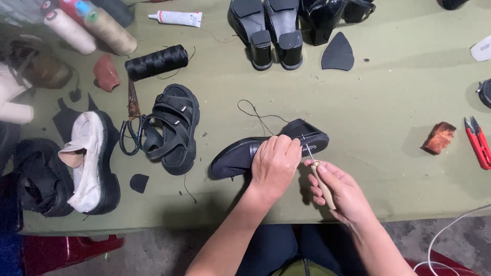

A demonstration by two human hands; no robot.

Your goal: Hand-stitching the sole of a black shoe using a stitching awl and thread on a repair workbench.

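A black slip-on shoe (240, 156) lies on its side near the table's front edge, sole toward me. My left hand (273, 163) presses down over its middle and grips it. My right hand (340, 191) holds a sewing awl (321, 181) with a pale wooden handle; its thin metal needle points up at the shoe's heel opening (309, 140). A black thread (255, 113) trails from the shoe across the cloth behind it.
On the olive table cover (388, 107): a black strappy sandal (174, 130), a white-and-black shoe (92, 163), a black thread spool (156, 62), beige thread cones (107, 28), a glue tube (176, 18), black block-heel shoes (271, 30), a brown block (439, 137), red snips (478, 143).
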